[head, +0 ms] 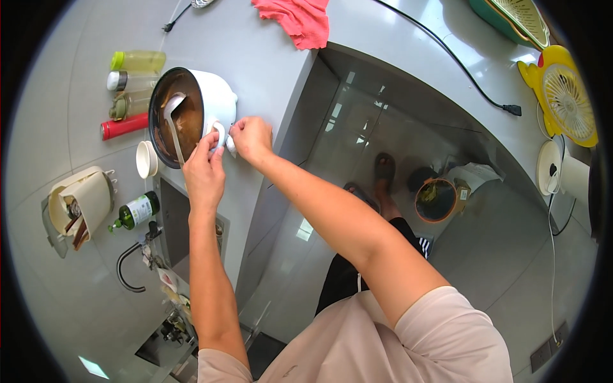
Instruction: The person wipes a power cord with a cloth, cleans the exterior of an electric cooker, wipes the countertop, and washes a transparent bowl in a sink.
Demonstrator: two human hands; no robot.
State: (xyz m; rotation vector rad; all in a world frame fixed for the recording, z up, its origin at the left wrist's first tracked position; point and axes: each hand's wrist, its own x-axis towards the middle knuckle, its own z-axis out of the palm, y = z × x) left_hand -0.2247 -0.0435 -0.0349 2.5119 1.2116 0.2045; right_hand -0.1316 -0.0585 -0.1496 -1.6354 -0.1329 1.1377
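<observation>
A white electric pot (218, 91) with a dark rim stands on the counter, holding brown liquid (184, 117). A metal ladle (171, 117) rests in it, its bowl near the far side. My left hand (205, 167) has its fingers around the pot's white loop handle (220, 133). Close by, my right hand (253, 139) is bent at the pot's side with the fingers pinched together. A small white item (231, 145), possibly tissue or cloth, shows beneath those fingers; most of it is hidden.
Several bottles, including a red one (124, 127), stand behind the pot near a cream cup (146, 159). A green pump bottle (136, 210), utensil holder (81, 206) and faucet (125, 268) flank the sink (175, 225). A pink cloth (301, 21), black cord (445, 45) and yellow fan (565, 93) occupy the counter.
</observation>
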